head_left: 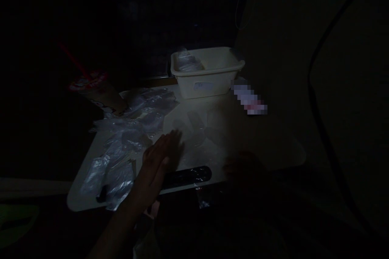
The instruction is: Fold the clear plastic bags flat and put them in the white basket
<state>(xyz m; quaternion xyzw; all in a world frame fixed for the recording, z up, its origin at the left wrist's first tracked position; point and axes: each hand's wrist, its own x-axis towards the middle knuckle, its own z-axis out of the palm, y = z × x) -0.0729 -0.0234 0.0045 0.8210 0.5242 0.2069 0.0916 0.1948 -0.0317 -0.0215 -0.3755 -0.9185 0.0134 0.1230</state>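
My left hand (155, 160) lies over the front left part of a pale tabletop (209, 107), its fingers stretched out and together, holding nothing that I can see. Beside it, to the left, several clear plastic bags (121, 139) are spread in a loose heap. Just right of its wrist runs a long dark strip with a rounded end (190, 175) along the table's front edge. My right hand (246, 164) is a faint shape in deep shadow over the front right of the table; its fingers cannot be made out. Faint clear pieces of plastic (197, 131) lie between the hands.
A white plastic tub (206, 85) with clear plastic inside stands at the back. A lidded drink cup (105, 97) with a red straw leans at the back left. A blurred-out item (249, 99) lies right of the tub. A dark cable (316, 105) hangs at the right.
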